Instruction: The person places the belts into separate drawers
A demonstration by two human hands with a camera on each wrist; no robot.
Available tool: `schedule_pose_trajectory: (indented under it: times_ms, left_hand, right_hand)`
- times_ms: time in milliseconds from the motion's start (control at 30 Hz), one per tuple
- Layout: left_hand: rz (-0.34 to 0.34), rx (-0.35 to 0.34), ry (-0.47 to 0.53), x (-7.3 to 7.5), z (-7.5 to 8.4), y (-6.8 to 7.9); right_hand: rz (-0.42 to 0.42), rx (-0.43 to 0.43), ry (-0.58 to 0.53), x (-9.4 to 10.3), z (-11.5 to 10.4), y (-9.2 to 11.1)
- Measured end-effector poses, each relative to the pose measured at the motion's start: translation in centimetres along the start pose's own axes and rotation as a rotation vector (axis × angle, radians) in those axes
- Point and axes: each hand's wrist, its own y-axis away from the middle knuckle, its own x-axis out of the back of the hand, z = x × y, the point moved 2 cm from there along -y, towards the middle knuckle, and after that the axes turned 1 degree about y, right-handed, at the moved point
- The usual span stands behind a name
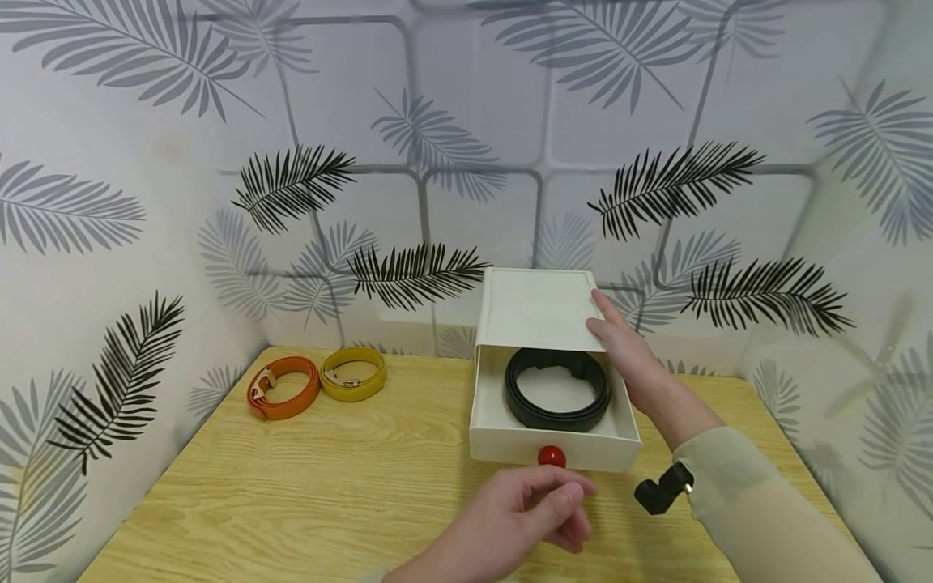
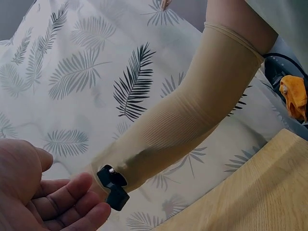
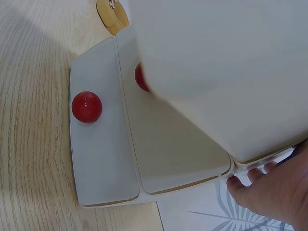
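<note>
OK, 2 hands [image 1: 521, 512] [image 1: 632, 356] at 1 cabinet [image 1: 539, 308], 1 drawer [image 1: 503, 444] out, 1 blk belt [image 1: 554, 420].

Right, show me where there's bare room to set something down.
Bare tabletop lies between the yellow belt and the white drawer unit, and in front of the orange belt. Crowded: the open drawer, holding a dark belt; left hand by its red knob, right hand at the unit's side.

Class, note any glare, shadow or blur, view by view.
Right wrist: a glare spot on the leftmost red knob, a blurred near edge on the open drawer; head: soft shadow on the table below that drawer; left wrist: shadow on the sleeve.
</note>
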Motion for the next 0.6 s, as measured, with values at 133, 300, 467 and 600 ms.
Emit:
schedule_pose_trajectory:
  times_ms: [133, 300, 467, 600]
  left_hand:
    - [-0.017, 0.009, 0.048, -0.1, -0.6, 0.0]
    - [-0.009, -0.017, 0.092, -0.3, -1.6, 0.0]
    - [-0.019, -0.022, 0.131, -0.5, -2.5, 0.0]
    - [-0.003, -0.027, 0.149, -0.6, -3.0, -0.2]
  right_hand:
    - [0.000, 0.002, 0.003, -0.1, -0.1, 0.1]
    - [0.001, -0.004, 0.005, -0.2, -0.1, 0.2]
    - [-0.001, -0.003, 0.001, -0.2, -0.1, 0.3]
    - [0.001, 0.002, 0.008, -0.2, -0.2, 0.3]
